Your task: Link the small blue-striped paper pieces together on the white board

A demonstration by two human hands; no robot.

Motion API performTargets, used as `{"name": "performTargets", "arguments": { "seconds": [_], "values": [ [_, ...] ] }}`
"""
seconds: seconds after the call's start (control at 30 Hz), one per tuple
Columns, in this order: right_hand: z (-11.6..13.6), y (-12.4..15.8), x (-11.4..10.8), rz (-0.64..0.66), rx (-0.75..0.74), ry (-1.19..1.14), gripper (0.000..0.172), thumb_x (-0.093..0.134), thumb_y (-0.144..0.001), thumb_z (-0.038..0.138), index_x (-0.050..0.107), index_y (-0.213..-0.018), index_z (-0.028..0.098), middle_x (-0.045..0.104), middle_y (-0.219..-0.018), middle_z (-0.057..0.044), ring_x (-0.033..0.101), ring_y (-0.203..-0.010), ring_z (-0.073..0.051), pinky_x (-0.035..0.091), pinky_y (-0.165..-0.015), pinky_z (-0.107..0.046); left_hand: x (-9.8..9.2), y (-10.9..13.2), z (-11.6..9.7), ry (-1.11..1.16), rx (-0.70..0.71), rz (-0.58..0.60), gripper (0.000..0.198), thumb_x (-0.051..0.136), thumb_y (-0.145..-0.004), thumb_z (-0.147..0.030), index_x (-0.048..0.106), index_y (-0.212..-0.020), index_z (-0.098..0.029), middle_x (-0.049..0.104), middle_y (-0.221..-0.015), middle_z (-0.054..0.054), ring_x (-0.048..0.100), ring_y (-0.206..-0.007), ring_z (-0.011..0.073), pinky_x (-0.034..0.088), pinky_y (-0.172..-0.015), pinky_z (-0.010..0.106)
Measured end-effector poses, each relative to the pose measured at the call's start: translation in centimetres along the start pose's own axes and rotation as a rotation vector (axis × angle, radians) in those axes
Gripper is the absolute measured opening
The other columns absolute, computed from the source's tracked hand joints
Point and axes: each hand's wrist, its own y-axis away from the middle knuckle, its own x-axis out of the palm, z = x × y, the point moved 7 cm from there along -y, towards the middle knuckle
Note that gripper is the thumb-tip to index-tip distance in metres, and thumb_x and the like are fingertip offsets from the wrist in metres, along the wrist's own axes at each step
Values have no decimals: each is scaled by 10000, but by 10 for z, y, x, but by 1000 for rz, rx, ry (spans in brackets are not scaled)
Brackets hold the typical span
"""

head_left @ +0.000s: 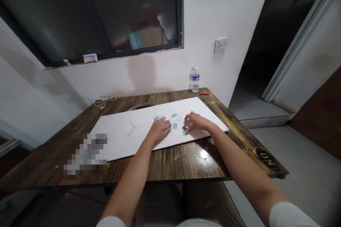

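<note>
A white board (144, 136) lies on the wooden table, with several small pieces with blue rectangular outlines on it. My left hand (158, 130) rests on the board, fingers stretched out, partly covering one of these pieces near its fingertips. Bent downward, the fingers of my right hand (196, 121) close on a small blue-outlined piece (184, 132) at the board's right part. Between the two hands are a blue-outlined piece (175, 125) and, farther back, another blue-outlined piece (174, 115). What is under my palms is hidden.
A water bottle (195, 79) and a red pen-like stick (204, 93) are at the table's back right. A pale cord (103, 102) lies at the back left. A round-rimmed object (141, 106) sits behind the board. A blurred patch hides the board's left front corner.
</note>
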Motion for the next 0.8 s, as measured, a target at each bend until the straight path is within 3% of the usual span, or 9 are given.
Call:
{"name": "performTargets", "arguments": {
  "seconds": [0.2, 0.4, 0.63, 0.7, 0.8],
  "values": [
    [7, 0, -4, -29, -57, -16, 272, 786, -704, 403, 767, -964, 324, 658, -1071, -55, 538, -983, -255, 413, -865, -347, 0, 1, 1, -11, 2, -2, 303, 494, -914, -348, 643, -1172, -291, 588, -1331, 11, 398, -1335, 248, 305, -1071, 463],
    [5, -1, -7, -166, 32, 15, 400, 823, -646, 440, 737, -982, 243, 636, -994, -83, 526, -932, -259, 421, -803, -336, -1, 0, 4, -33, -17, -6, 312, 508, -909, -323, 636, -1190, -279, 584, -1337, 24, 401, -1337, 245, 317, -1057, 452],
    [1, 1, 0, -62, 71, 46, 676, 885, -495, 491, 678, -1091, 246, 603, -1078, -100, 497, -1002, -307, 425, -846, -382, -5, 2, 15, -45, -99, -18, 340, 551, -886, -321, 631, -1214, -280, 563, -1362, 33, 394, -1343, 251, 300, -1070, 448],
    [0, 2, -2, -70, 83, 31, 638, 879, -513, 487, 687, -1071, 245, 605, -1074, -100, 493, -1003, -303, 426, -853, -386, -8, 3, 20, -47, -133, -38, 331, 539, -890, -294, 639, -1205, -277, 562, -1362, 32, 394, -1344, 253, 301, -1069, 451],
    [9, 0, -3, -98, 35, 10, 441, 828, -649, 406, 705, -1039, 243, 615, -1077, -95, 503, -994, -276, 424, -861, -374, -12, 4, 24, -29, -162, -70, 324, 527, -893, -263, 651, -1191, -278, 568, -1355, 31, 396, -1342, 257, 302, -1072, 454]
  ]
}}
